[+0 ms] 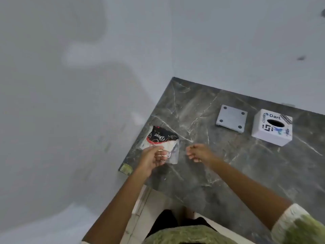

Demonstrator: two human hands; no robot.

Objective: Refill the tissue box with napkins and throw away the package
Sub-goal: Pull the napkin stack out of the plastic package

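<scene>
A napkin package (161, 138), black, red and white with clear plastic at its near end, lies close to the left edge of the dark marble table (228, 164). My left hand (153, 158) grips the package's near end. My right hand (198, 153) hovers just to the right of the package, fingers loosely curled, holding nothing. The white cube tissue box (271, 127) with an oval slot on top and printed logos stands at the far right of the table. Its flat grey base plate (231, 118) with round pads at its corners lies beside it on the left.
The table's left edge and far corner border a pale grey floor (70, 103). A small greenish patch (125, 169) sits at the table's near left corner. My legs and greenish clothing show at the bottom.
</scene>
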